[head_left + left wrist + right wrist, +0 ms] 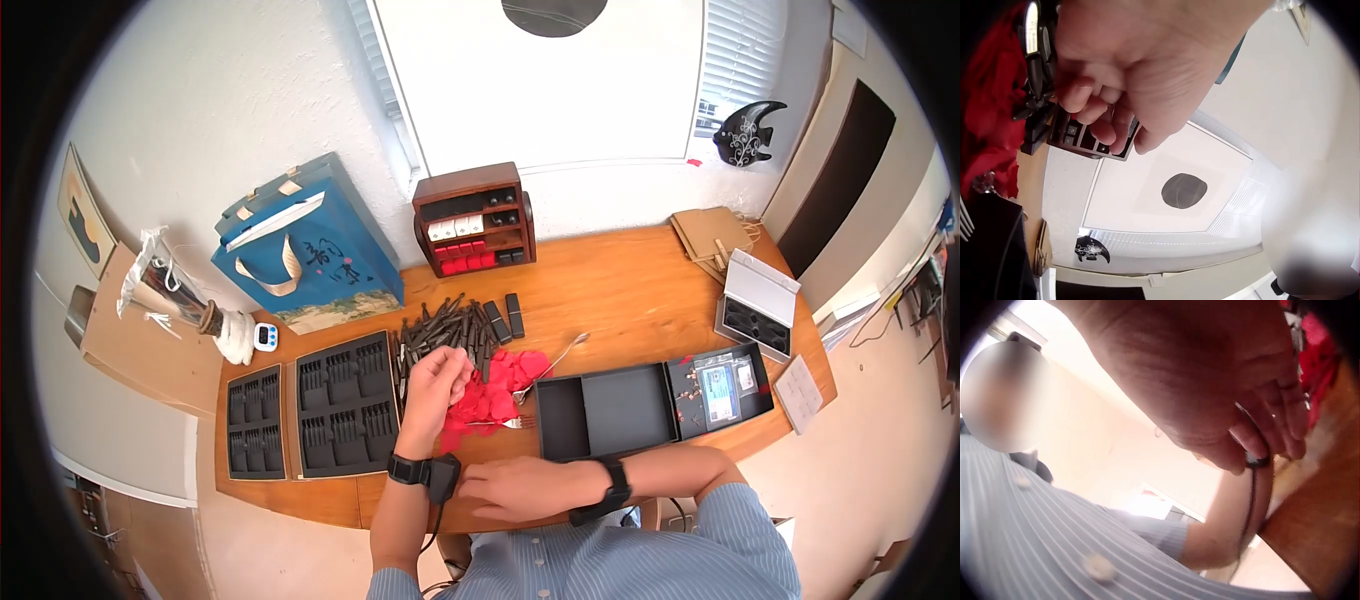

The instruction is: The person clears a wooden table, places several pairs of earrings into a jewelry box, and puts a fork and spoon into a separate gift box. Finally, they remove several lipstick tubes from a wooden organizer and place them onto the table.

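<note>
In the head view my left hand [432, 395] is raised over the red petals [490, 402] and the pile of dark slender pieces [440, 330]. Its fingers hang loosely curled, as the left wrist view of the hand [1129, 75] also shows, and no held thing appears between them. Low over the table's front edge, my right hand [530, 488] reaches across my body with relaxed fingers. Its fingertips lie close to the black camera [443, 478] on my left wrist. A fork [515, 423] lies at the petals' front edge, with a long spoon [570, 352] behind it.
Two black slotted trays [348, 400] stand at the left. A black compartment box [625, 410] holds cards and small bits on the right. Behind are a blue gift bag [310, 250], a small wooden shelf [475, 220], a grey case [755, 305] and brown envelopes [712, 240].
</note>
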Available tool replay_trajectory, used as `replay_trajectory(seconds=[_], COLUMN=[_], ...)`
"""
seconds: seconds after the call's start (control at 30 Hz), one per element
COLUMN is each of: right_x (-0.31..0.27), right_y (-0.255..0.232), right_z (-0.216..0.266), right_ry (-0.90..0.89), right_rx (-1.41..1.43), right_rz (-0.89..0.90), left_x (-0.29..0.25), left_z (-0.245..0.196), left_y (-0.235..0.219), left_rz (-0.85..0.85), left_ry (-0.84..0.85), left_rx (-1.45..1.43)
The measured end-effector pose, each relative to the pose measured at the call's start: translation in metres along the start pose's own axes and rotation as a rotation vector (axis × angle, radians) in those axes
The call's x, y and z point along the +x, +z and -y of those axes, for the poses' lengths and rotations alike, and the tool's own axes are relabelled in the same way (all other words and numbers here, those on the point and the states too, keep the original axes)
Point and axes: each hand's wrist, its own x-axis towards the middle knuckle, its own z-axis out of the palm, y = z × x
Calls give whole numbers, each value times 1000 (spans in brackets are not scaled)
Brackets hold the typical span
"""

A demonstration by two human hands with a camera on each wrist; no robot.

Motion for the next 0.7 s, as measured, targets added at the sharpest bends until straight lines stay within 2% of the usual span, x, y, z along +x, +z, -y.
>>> replay_trajectory(seconds=[0.07,0.1,0.13,0.2,0.23,0.27,0.33,0.37,0.4,0.43,0.53,0.6,0.63,0.7], right_x=[-10,-13,-16,-10,0,0,10,12,13,15,26,33,37,42], right_y=[-40,-52,-71,-105,-126,-136,-169,-184,-195,-199,-206,-202,-199,-194], right_z=[17,12,14,-1,-2,-36,-83,-99,-111,-119,-140,-155,-160,-169], right_ry=[79,56,124,236,424,361,481,421,358,358,192,186,180,174], right_rx=[-217,-337,-423,-541,-536,-584,-740,-742,-746,-754,-926,-1027,-1121,-1227], right_rz=[111,95,87,28,-33,-216,-303,-353,-402,-394,-380,-359,-338,-328], left_x=[8,10,9,5,2,-4,-10,-12,-10,-12,-13,-14,-12,-3], left_z=[0,0,2,7,11,11,9,8,11,12,3,-3,1,11], left_y=[4,5,4,4,3,4,4,2,0,-2,-6,-3,-7,-14], left_rz=[23,44,46,281,401,414,452,485,458,460,406,192,195,-46], left_ry=[22,51,53,-124,-214,-228,-204,-178,-174,-167,-101,-79,-77,143], left_rx=[-65,-121,-136,-196,-224,-190,-216,-227,-225,-234,-236,-243,-248,124])
